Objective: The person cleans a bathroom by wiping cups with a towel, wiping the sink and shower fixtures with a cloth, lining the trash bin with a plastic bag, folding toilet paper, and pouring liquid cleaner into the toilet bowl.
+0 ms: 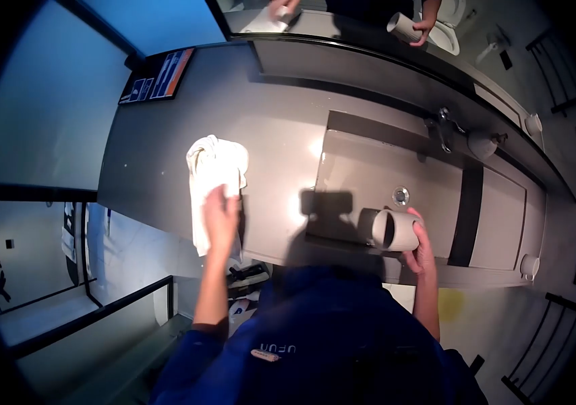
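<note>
A folded white towel [215, 158] lies on the grey counter [271, 162], bunched at its far end and brightly lit. My left hand [220, 219] is over the towel's near half, fingers apart and pointing away from me; glare blurs where they meet the cloth. My right hand [424, 250] is wrapped around a light ribbed cup [399, 231] above the near edge of the sink [376, 158]. The cup is tilted on its side, its dark opening facing left. My right fingers are partly hidden behind it.
A chrome faucet [444, 128] stands behind the sink, beside a pale rounded container [482, 144]. A dark printed box or booklet [156, 77] lies at the counter's far left. A mirror [342, 23] runs along the back. Dark items [247, 273] sit below the front edge.
</note>
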Tool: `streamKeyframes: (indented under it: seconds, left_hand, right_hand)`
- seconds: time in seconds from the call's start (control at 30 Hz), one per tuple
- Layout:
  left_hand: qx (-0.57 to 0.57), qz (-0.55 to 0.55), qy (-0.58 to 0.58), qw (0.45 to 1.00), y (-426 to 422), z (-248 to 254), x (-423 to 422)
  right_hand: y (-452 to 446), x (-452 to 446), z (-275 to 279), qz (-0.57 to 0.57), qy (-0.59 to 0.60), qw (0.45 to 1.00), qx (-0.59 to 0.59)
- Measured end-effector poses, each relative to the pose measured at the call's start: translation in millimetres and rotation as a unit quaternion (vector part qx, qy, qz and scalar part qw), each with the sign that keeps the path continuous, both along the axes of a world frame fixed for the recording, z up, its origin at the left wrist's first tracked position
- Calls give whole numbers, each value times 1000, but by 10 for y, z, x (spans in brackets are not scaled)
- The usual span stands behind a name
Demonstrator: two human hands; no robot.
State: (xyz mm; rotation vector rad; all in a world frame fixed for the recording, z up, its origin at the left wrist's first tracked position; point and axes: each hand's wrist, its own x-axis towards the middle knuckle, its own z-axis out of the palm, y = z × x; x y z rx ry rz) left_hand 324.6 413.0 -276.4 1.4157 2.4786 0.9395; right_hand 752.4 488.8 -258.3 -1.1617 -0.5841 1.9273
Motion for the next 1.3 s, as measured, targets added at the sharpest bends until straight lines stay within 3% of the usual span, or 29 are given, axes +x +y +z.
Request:
streamKeyframes:
  seconds: [0.07,0.1,0.17,0.27,0.33,0.37,0.4,0.47,0.5,0.53,0.57,0.6,0.63,0.67,0.73,0.77,0.8,0.83,0.87,0.93,0.97,1.0,1.07,1.1,1.2,1.27,1.3]
  left_hand:
    - [-82,84,136,984,-166,-108,-306]
    - [-103,87,90,987,-250,-205,-414]
    - [-143,99,3,985,-378,-407,-569]
    - [-182,78,153,968,-452,-501,-447]
    - [-133,78,163,974,-502,-657,-524]
    - [-110,85,159,977,-482,-617,-520]
    - [-86,90,153,980,-438,-540,-492]
    - [-86,174,-2,981,-334,-237,-484]
    - [-86,213,-81,970,-286,-138,-494]
    - [27,217,-97,971,-311,-212,-642]
    - [149,185,-148,960,-232,57,-590]
    - [270,198,-291,896,-227,62,-767]
    - [359,188,-553,728,-59,706,-486]
    - [378,56,-591,710,-112,734,-661]
    - [289,-36,-684,669,-75,1069,-606]
    - [209,3,-663,719,-41,937,-702]
    - [125,42,-633,763,18,888,-749]
    - [24,40,-520,853,37,839,-689]
    - [29,63,-484,872,67,877,-606]
    - [257,51,-635,727,76,1075,-438]
    - [289,-21,-657,696,60,1227,-381]
    - [301,-48,-613,728,53,1252,-394]
    - [327,19,-499,802,95,1206,-421]
    - [369,-37,-614,697,61,1247,-347]
    - [305,-226,-745,549,93,1362,34]
    - [199,-181,-846,461,77,1223,327]
    - [90,-117,-805,575,58,1147,507]
  right_hand:
    - [-11,181,120,52,-267,958,88]
    - [-26,246,199,80,-392,908,127]
    - [-100,350,393,51,-276,956,88]
    - [-210,437,383,49,-161,981,94]
    - [-252,209,519,55,-133,982,124]
    - [-249,30,628,73,-269,954,115]
    - [-216,-107,631,127,-405,878,219]
    - [-136,-299,615,213,-633,630,396]
    - [-119,-346,583,200,-629,642,389]
    - [-109,-355,509,139,-521,781,314]
    - [-106,-352,420,75,-391,889,227]
    - [-117,-351,378,11,-247,961,128]
    - [-115,-348,426,11,-124,986,113]
    - [-116,-362,389,-24,-32,995,89]
    - [-96,-400,278,-89,150,984,42]
    - [-79,-424,281,-90,216,972,31]
    - [-52,-468,316,-91,230,969,22]
    - [-35,-523,357,-95,245,965,12]
    - [-30,-565,389,-104,260,960,2]
    - [-39,-596,460,-105,244,964,5]
    - [-33,-610,519,-89,250,964,11]
    - [-29,-607,565,-69,255,964,20]
    - [-31,-579,532,-63,261,963,16]
    - [-19,-582,550,-61,261,963,26]
    - [-43,-614,592,-81,179,976,94]
    - [-60,-673,690,-89,70,980,161]
    - [-62,-744,817,-55,7,972,229]
